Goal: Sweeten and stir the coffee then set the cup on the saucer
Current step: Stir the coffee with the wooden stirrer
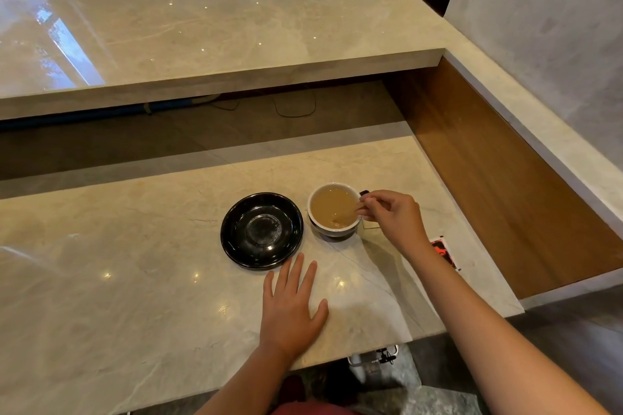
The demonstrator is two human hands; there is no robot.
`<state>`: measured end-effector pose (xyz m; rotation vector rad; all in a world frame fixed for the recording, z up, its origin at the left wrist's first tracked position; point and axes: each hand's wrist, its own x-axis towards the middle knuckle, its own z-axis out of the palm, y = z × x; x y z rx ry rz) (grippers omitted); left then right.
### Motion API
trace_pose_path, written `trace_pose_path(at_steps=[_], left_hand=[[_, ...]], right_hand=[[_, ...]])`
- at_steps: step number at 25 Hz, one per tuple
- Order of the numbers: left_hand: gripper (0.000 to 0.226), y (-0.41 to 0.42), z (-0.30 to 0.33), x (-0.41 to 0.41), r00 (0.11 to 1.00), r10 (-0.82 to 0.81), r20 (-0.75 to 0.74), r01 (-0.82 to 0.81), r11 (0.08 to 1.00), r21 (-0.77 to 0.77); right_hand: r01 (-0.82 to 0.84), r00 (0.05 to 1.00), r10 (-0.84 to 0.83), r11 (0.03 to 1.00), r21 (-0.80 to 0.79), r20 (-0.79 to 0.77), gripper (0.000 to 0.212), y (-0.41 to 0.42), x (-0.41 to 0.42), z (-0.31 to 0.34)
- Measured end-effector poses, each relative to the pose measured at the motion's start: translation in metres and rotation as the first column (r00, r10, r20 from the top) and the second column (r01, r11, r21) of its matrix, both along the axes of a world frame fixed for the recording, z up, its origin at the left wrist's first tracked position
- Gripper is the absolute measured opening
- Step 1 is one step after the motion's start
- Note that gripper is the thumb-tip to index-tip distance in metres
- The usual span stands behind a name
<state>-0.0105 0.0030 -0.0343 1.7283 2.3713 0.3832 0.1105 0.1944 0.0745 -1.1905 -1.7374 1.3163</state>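
cup (334, 209) handle mostly hidden behind right hand (391, 216) pinching stirrer (355, 209)

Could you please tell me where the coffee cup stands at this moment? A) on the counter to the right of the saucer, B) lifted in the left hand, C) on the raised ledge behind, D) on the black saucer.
A: the coffee cup sits on the marble counter just right of the empty black saucer.

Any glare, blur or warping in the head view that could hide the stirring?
Head view: ceiling lights glint off the counter near the left hand, none over the cup; wide-angle lens bows the counter edges; the stirrer at the right hand's fingers looks slightly blurred.
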Motion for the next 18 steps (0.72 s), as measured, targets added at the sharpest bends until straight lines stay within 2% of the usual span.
trace_pose_path(at_steps=[3, 5, 7, 9, 12, 15, 18], left_hand=[[0.066, 0.000, 0.000, 0.000, 1.000, 0.003, -0.003, -0.003, 1.000, -0.009], [0.066, 0.001, 0.001, 0.001, 1.000, 0.005, 0.004, -0.005, 1.000, -0.005], [0.066, 0.001, 0.001, 0.001, 1.000, 0.006, 0.003, -0.006, 1.000, -0.005], [0.066, 0.001, 0.001, 0.001, 1.000, 0.011, 0.002, -0.011, 1.000, 0.002], [0.066, 0.001, 0.001, 0.001, 1.000, 0.014, 0.014, -0.014, 1.000, 0.004], [0.066, 0.001, 0.001, 0.001, 1.000, 0.012, 0.016, -0.012, 1.000, 0.001], [0.066, 0.001, 0.002, 0.001, 1.000, 0.012, 0.012, -0.012, 1.000, -0.003]], right_hand=[[0.121, 0.990, -0.124, 0.992, -0.043, -0.073, 0.015, -0.005, -0.013, -0.008], [0.173, 0.984, -0.172, 0.985, 0.011, -0.052, 0.015, -0.006, -0.019, -0.010], [0.180, 0.983, -0.181, 0.975, 0.132, -0.004, 0.016, -0.007, -0.019, -0.008], [0.106, 0.987, -0.136, 0.947, 0.302, 0.083, 0.016, -0.007, -0.014, -0.004], [-0.119, 0.954, -0.034, 0.870, 0.479, 0.298, 0.014, -0.001, -0.004, 0.006], [-0.297, 0.874, 0.027, 0.820, 0.489, 0.485, 0.016, 0.007, 0.002, 0.018], [-0.304, 0.867, 0.083, 0.869, 0.389, 0.491, 0.017, 0.011, 0.003, 0.028]])
